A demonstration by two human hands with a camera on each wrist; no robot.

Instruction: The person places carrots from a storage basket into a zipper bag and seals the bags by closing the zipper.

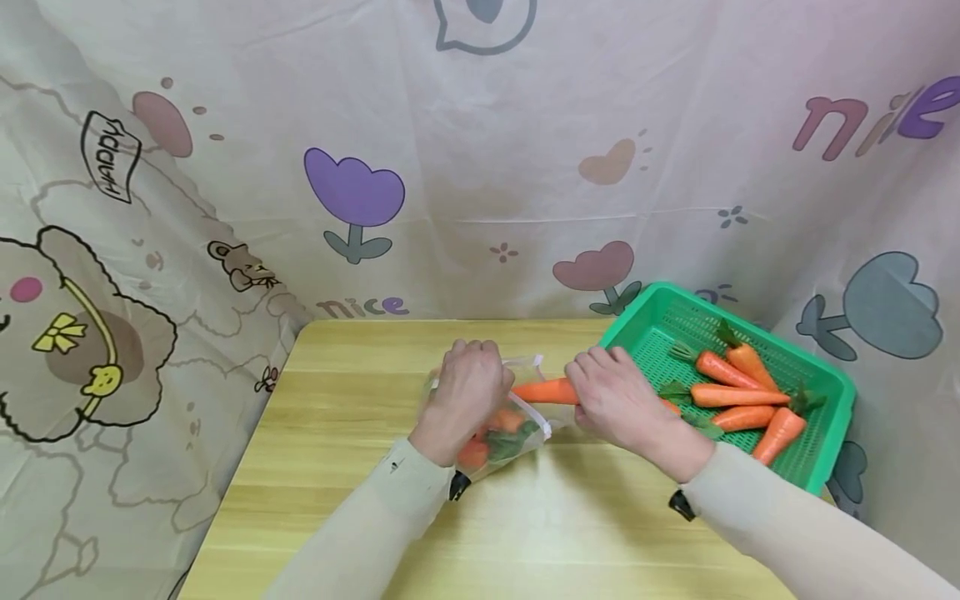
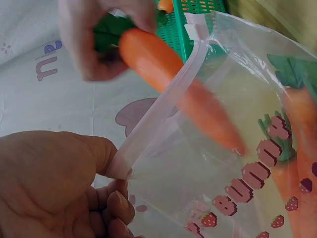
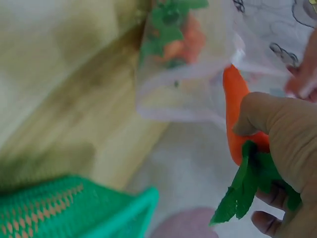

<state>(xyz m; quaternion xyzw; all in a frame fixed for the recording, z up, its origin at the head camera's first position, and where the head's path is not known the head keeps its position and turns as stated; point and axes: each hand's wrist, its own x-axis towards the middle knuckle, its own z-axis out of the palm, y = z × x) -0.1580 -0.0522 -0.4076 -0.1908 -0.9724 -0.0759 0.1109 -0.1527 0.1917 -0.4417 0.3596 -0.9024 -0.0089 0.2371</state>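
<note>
The left hand (image 1: 467, 392) pinches a bag (image 2: 230, 168) by its rim (image 2: 148, 123); a carrot (image 1: 549, 391), tip inside, is gripped near its leaves (image 3: 242, 183) by the right hand (image 1: 617, 400). If the pinch slips, the rim could fold and snag it. Rightmost, a basket (image 1: 757, 343) holds more carrots (image 1: 738, 395).

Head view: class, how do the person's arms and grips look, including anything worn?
Left sleeve and right sleeve are long and off-white. A small black piece shows at each cuff. A tiny dark mark sits near the left cuff. The left grip and right grip are gloveless.
</note>
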